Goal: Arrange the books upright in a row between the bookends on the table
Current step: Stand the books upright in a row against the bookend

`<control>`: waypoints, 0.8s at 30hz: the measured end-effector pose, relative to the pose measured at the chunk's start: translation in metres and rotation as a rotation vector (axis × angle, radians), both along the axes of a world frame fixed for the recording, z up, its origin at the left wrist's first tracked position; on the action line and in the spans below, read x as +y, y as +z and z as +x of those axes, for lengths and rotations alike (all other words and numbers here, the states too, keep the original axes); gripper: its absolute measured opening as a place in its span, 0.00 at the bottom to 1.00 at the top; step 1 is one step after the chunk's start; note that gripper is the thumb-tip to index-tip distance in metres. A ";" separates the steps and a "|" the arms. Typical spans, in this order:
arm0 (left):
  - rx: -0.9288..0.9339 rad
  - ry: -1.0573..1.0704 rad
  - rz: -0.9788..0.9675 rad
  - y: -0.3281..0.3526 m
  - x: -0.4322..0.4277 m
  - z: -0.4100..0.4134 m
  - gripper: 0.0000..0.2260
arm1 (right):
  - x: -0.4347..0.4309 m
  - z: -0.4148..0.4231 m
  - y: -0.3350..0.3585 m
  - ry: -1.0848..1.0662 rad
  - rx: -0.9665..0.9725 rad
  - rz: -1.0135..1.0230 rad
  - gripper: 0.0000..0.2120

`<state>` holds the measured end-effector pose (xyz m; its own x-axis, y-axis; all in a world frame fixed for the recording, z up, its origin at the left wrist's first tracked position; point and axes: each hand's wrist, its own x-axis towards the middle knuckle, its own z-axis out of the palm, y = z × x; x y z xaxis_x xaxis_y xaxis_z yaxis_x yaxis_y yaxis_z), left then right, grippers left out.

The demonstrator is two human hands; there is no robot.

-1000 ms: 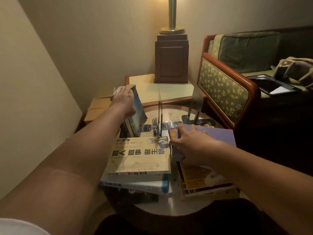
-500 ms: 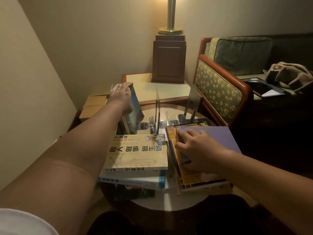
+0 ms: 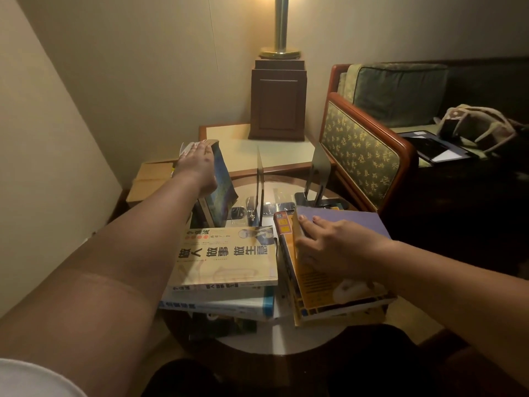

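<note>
Holding a blue-covered paperback (image 3: 224, 187) near upright just left of frame centre, the left hand (image 3: 197, 164) wraps its top, fingers curled over the far side; it stands on the round glass-topped table (image 3: 257, 339), left of the thin dark metal bookend (image 3: 260, 179), with the grey metal bookend (image 3: 320, 164) further right. Right hand (image 3: 329, 247) grips the purple-covered book (image 3: 352, 222) atop the centre-right stack, fingers on the cover, thumb down its left edge. Cream book with black Chinese characters (image 3: 229, 259) lies flat on the left stack.

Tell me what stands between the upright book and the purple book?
In the head view, a thin bookend, seen edge-on, stands on the glass table between the upright book and the purple book.
</note>
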<state>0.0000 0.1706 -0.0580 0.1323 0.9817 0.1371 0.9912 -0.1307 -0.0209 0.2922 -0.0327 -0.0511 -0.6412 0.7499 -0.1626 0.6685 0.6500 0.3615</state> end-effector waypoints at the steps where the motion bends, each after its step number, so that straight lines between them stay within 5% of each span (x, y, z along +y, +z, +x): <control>1: 0.001 0.000 0.003 0.000 0.000 0.000 0.37 | 0.005 0.005 0.001 0.026 0.033 0.077 0.22; 5: 0.010 0.001 -0.002 0.000 0.000 0.000 0.36 | 0.015 0.026 0.026 -0.072 0.596 0.230 0.23; 8: 0.015 0.002 0.010 -0.001 0.000 0.001 0.36 | 0.020 0.045 0.042 -0.077 0.861 0.231 0.14; 16: 0.014 -0.002 0.025 -0.003 0.002 0.005 0.35 | 0.021 0.068 0.041 -0.383 1.142 0.470 0.12; 24: 0.022 0.004 0.029 -0.002 0.004 0.005 0.36 | 0.025 0.040 0.071 -0.385 1.403 0.699 0.10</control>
